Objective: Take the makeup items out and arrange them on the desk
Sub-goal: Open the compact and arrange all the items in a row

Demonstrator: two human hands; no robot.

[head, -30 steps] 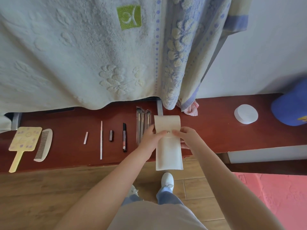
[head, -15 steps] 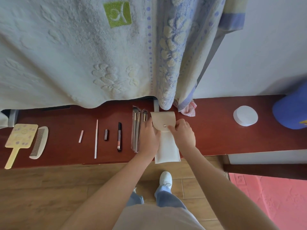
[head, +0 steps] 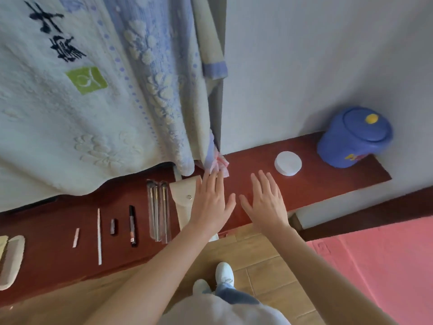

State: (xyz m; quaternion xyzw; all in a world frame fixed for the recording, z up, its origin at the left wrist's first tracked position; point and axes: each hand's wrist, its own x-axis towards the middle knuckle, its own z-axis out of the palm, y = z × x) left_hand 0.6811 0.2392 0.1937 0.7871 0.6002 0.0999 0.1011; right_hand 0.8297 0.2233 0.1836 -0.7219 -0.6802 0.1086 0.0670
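Note:
A cream pouch [head: 185,202] with its snap flap closed lies flat on the dark red desk [head: 311,186]. My left hand [head: 210,202] hovers open over the pouch's right side, fingers spread, and covers part of it. My right hand [head: 263,202] is open over bare desk to the right, holding nothing. Left of the pouch, laid in a row, are a clear pack of brushes [head: 159,212], a black pen-like item [head: 132,225], a small dark tube [head: 113,227], a long white stick [head: 99,235] and a short pale stick [head: 76,237].
A comb [head: 11,261] lies at the far left edge. A white round pad [head: 288,163] and a blue lidded jar [head: 353,137] stand at the right. Towels [head: 105,102] hang over the desk's back. My white shoe [head: 225,273] is on the wood floor; a pink mat [head: 379,261] lies right.
Both hands let go of the pouch, which now lies shut on the desk. The hands opened flat and shifted right. The view swung to the right.

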